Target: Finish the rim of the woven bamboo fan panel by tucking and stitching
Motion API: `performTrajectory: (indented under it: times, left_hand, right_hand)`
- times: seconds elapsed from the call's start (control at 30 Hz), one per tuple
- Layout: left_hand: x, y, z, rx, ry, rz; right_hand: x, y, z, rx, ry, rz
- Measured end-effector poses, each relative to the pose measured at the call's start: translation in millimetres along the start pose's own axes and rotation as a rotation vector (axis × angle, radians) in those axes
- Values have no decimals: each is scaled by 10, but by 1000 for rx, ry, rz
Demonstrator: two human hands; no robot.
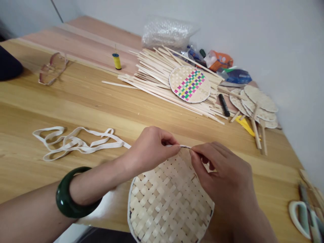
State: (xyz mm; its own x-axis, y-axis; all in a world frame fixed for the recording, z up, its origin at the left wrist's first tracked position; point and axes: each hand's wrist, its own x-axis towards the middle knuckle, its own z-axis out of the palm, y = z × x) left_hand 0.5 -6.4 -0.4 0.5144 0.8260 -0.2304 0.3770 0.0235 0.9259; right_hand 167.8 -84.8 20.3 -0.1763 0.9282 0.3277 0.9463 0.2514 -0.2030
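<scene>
A round woven bamboo fan [169,192] with a white-bound rim is tilted up at the table's front edge. My left hand [152,148] is closed at its top rim, thumb and forefinger pinching the white binding tape against the edge. From under that hand a loose length of white binding tape [83,145] trails left over the table. My right hand [222,168] pinches the same rim just to the right, thumb in front of the weave. A short dark stretch of edge shows between both hands. Whether a needle or thread sits in the fingers is too small to tell.
Behind lie a heap of bamboo strips [154,74], a colour-patterned woven disc [189,84], a black marker [224,105] and bubble wrap [167,32]. Finished-looking fans [260,101] are stacked right. Scissors [301,216], a yellow thread spool [116,61] and glasses [52,69] also lie about.
</scene>
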Motion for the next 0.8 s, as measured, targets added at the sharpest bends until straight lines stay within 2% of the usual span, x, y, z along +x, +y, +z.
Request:
performTrajectory:
  times: [0.13, 0.23, 0.33, 0.4, 0.43, 0.47, 0.5, 0.57, 0.63, 0.7, 0.8]
  left_hand:
    - [-1, 17, 12, -51, -36, -3]
    - [18, 19, 4, -98, -34, -21]
    - [36, 22, -19, -133, -50, -43]
    - [40, 32, -35, -160, -67, -60]
    - [38, 38, -40, -178, -77, -63]
    - [35, 46, -44, -198, -91, -62]
    - [31, 54, -47, -221, -108, -60]
    - [20, 68, -50, -259, -140, -57]
    - [8, 81, -55, -277, -162, -52]
    - [-3, 95, -64, -290, -172, -42]
    - [-22, 123, -88, -318, -206, -25]
  right_hand:
    - [22, -17, 70, -140, 10, -107]
    - [50, 3, 75, -115, 39, -88]
    - [88, 102, -17, 147, 134, 25]
    - [122, 233, -82, 354, 193, 167]
    - [141, 312, -99, 451, 179, 254]
    - [158, 391, -102, 544, 119, 344]
    - [174, 465, -91, 648, 4, 423]
    - [194, 563, -42, 864, -293, 557]
    - [199, 574, 15, 1041, -509, 685]
    - [198, 514, 52, 1174, -580, 792]
    - [197, 388, 57, 1324, -575, 870]
